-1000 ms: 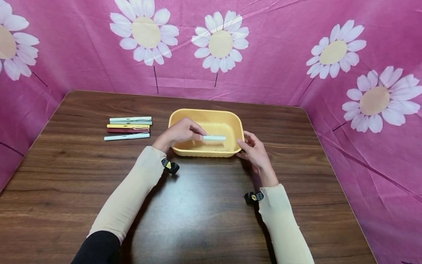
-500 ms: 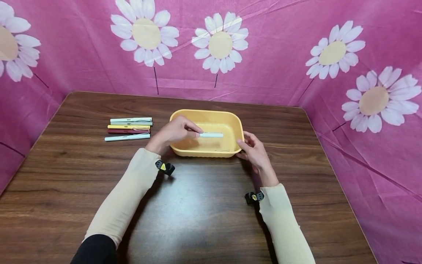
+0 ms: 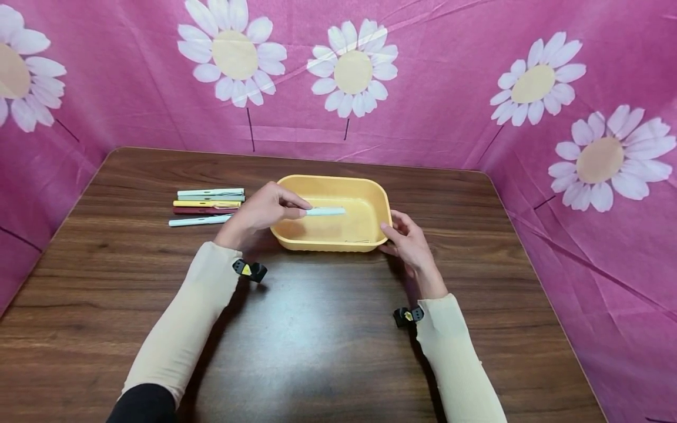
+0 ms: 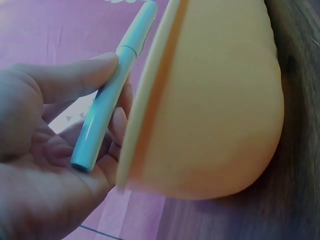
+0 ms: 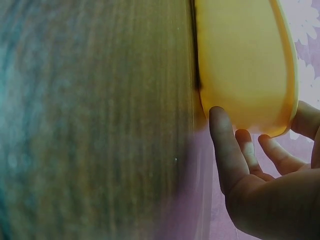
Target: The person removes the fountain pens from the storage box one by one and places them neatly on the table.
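Observation:
My left hand pinches a pale blue capped pen between thumb and fingers, over the left part of a yellow plastic tub. In the left wrist view the pen lies slantwise across the fingers, its clipped cap pointing up, close to the tub's rim. My right hand holds the tub's right end. Its thumb is over the rim, and its fingertips touch the outer wall in the right wrist view. Inside the tub, thin dark lines show just behind the front rim; the rest there is hidden.
Left of the tub several pens lie side by side: pale mint, yellow, dark red and pale blue, the last partly behind my left hand. The brown wooden table meets a pink flowered cloth at its back.
My left hand has drawn back leftward with the pen, from the tub's middle toward its left rim, rising slightly in view. The right hand and the tub stay about where they were.

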Available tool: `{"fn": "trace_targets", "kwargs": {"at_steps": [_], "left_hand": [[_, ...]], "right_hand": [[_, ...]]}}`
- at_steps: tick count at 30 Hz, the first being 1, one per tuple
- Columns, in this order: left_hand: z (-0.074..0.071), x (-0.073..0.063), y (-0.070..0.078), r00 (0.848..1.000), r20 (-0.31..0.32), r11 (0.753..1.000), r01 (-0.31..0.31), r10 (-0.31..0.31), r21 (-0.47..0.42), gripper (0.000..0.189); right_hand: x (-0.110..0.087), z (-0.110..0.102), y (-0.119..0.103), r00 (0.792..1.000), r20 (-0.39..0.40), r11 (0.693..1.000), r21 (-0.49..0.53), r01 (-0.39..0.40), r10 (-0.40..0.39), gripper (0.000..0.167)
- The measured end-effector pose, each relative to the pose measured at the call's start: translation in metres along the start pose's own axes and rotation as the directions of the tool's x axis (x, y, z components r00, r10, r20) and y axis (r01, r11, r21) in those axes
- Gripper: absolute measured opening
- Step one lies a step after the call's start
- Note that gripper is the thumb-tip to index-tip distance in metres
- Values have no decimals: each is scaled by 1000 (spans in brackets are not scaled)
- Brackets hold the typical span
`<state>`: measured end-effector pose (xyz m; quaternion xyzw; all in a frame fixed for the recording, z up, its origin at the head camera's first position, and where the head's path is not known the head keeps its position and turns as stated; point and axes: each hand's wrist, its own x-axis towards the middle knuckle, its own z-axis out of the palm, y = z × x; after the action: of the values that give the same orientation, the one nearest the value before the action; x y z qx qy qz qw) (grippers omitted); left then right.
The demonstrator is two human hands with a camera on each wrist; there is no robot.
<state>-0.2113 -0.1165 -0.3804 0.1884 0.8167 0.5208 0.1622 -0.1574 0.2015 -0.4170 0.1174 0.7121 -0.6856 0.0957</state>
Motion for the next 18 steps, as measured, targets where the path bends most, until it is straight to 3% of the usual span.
{"fn": "trace_targets", "kwargs": {"at_steps": [18], "left_hand": [[-31,-33,-9,993,-34,992,-109,111,68,17]], "right_hand": [[1,0,2,1000,-2,1000,-25,10,-10,51]]}}
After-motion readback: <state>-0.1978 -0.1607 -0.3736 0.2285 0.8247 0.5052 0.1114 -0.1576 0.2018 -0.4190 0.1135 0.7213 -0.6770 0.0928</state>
